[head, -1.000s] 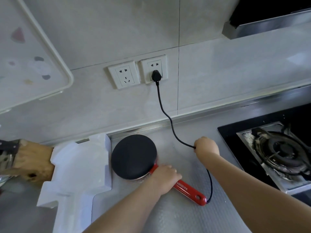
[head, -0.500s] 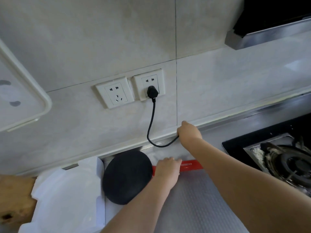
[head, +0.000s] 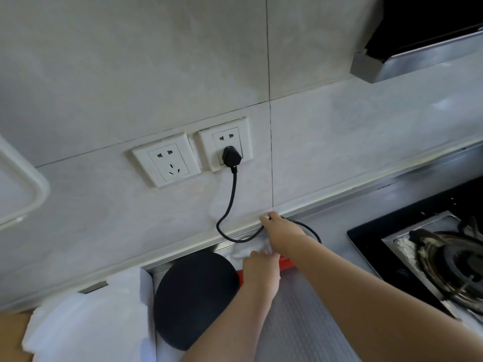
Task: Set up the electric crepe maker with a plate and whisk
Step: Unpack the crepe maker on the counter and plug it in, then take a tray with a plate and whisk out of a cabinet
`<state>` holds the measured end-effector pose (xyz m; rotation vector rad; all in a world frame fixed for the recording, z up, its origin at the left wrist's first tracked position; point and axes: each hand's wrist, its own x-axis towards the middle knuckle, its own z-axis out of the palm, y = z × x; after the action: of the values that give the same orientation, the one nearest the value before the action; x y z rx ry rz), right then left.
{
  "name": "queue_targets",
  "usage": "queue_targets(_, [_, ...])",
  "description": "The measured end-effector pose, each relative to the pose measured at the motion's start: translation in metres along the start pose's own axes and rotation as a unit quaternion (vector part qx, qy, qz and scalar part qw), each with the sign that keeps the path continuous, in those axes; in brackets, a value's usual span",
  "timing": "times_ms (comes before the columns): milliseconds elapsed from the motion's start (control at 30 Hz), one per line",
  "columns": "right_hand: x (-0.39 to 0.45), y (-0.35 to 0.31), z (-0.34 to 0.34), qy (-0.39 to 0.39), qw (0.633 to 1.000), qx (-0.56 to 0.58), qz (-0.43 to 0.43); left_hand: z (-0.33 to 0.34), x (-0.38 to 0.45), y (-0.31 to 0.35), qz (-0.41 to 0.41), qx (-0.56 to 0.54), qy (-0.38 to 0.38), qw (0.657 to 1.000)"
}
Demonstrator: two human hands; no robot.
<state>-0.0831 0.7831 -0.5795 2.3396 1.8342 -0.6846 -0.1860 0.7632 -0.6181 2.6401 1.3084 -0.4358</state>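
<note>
Head view of a kitchen counter during setup of the electric crepe maker (head: 194, 300). The appliance lies at 6 o'clock in the frame, its round black cooking surface facing up, with the red handle (head: 286, 263) pointing toward 3 o'clock. The left hand (head: 261, 273) rests over the junction of plate and handle, fingers curled down on it; how firmly it grips cannot be told. The right hand (head: 283, 232), just beyond at 12 o'clock from the left, pinches the black power cord (head: 231, 199) against the back edge of the counter (head: 337, 218), fingers closed around the cord. The cord loops upward to the plug (head: 230, 156), which is seated in the right of 2 wall sockets (head: 224, 143); the left socket (head: 167, 163) is unoccupied. White foam packaging (head: 86, 325) lies touching the appliance at 9 o'clock from it. A gas burner (head: 449, 259) sits well apart at 3 o'clock.

Progress, as judged: the crepe maker is unpacked, placed and plugged in, and the cord is being routed along the wall. No plate and no whisk appear in view, so both remain to be fetched and set beside the appliance.
</note>
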Motion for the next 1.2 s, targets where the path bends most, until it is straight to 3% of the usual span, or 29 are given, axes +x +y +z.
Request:
queue_targets(500, [-0.115, -0.010, 0.022, 0.001, 0.999, -0.027, 0.025, -0.028, -0.083, -0.009, 0.000, 0.049, -0.075, 0.996])
queue_targets(833, [-0.272, -0.103, 0.115, 0.035, 0.998, 0.053, 0.007, 0.012, -0.293, -0.044, -0.018, -0.058, -0.001, 0.998])
queue_targets(1000, [-0.384, -0.164, 0.179, -0.011, 0.994, 0.103, -0.022, 0.074, -0.419, -0.054, -0.035, -0.114, -0.038, 0.992])
queue_targets(1200, [-0.472, -0.228, 0.261, -0.164, 0.976, 0.141, -0.017, 0.154, -0.534, -0.092, -0.068, -0.077, -0.135, 0.985])
